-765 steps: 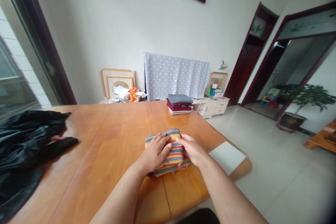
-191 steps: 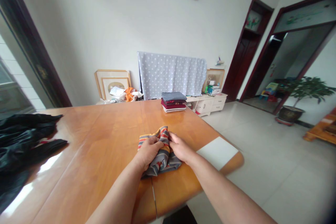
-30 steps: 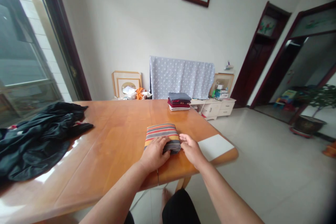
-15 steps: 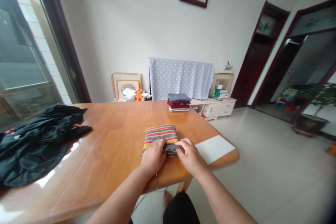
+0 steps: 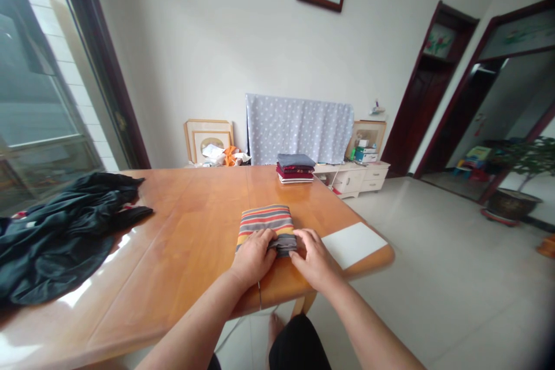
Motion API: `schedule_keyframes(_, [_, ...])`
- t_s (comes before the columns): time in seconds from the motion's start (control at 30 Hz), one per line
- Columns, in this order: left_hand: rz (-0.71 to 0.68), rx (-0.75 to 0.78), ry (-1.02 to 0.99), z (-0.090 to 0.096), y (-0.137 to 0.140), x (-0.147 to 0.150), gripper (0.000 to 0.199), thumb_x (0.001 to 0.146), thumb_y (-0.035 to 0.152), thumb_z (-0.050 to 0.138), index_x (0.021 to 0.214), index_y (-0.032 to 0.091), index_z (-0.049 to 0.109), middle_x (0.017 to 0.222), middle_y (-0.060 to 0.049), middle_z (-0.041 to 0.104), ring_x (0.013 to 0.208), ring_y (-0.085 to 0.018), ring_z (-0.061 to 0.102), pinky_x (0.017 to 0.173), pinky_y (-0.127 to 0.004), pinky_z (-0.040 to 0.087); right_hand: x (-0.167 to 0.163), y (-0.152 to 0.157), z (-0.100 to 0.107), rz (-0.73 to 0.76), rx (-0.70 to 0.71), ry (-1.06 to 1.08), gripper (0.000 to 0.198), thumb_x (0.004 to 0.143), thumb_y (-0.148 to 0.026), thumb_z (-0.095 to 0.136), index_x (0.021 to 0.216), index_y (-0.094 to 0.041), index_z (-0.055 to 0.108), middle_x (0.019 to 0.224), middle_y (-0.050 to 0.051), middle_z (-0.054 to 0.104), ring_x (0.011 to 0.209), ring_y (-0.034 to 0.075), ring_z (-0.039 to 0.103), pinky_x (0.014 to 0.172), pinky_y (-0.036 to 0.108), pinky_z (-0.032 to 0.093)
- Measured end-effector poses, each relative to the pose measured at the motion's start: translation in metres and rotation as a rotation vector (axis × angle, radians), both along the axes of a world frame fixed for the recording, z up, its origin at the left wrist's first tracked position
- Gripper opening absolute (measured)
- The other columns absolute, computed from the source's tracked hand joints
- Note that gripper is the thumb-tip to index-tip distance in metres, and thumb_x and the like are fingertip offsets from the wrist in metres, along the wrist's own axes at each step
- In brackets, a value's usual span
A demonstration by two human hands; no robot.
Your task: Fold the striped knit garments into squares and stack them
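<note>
A folded garment [image 5: 271, 218] with orange, red, yellow and grey stripes lies near the table's front edge. Over its near left part is my left hand [image 5: 255, 254], closed on the layered front edge with the thumb below and the fingers on top. My right hand [image 5: 315, 257] grips the near right corner, index finger above and thumb lower down at the side. Grey folded layers show between the two hands. How deep the fingertips reach into the folds is hidden.
The wooden table [image 5: 186, 225] bears a heap of dark clothing [image 5: 65, 237] at left, a stack of folded clothes [image 5: 295, 169] at the far edge and a white sheet [image 5: 353, 244] at the right corner. Behind stands a low white cabinet [image 5: 353, 180].
My right hand has shifted slightly, its thumb and index finger now further apart at the corner. The left hand stays on the front edge, and the grey layers look more even.
</note>
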State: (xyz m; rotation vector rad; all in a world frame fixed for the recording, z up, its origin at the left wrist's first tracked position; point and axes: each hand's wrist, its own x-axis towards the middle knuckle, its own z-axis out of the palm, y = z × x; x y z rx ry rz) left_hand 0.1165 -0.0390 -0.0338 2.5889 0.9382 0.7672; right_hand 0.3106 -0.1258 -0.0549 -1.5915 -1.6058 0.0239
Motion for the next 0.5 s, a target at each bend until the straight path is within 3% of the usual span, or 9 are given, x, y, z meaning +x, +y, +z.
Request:
schedule_keyframes(0.27, [-0.067, 0.041, 0.039, 0.01, -0.005, -0.002, 0.014, 0.083, 0.017, 0.054, 0.095, 0.024, 0.055, 0.104, -0.005, 0.065, 0.099, -0.023, 0.06, 0.086, -0.034, 0.047, -0.006, 0.01, 0.004, -0.081, -0.077, -0.123, 0.022, 0.084, -0.019, 0.062, 0.106, -0.024, 0.061, 0.1, 0.006, 0.064, 0.101, 0.024, 0.061, 0.088, 0.034, 0.047])
schedule_keyframes(0.5, [-0.168, 0.078, 0.029, 0.01, -0.004, -0.011, 0.008, 0.085, 0.021, 0.059, 0.092, 0.024, 0.058, 0.121, -0.006, 0.064, 0.115, -0.025, 0.057, 0.101, -0.038, 0.045, -0.002, 0.006, 0.006, 0.043, -0.037, 0.081, 0.028, 0.085, -0.019, 0.057, 0.112, -0.026, 0.062, 0.111, 0.005, 0.063, 0.103, 0.021, 0.06, 0.091, 0.033, 0.048])
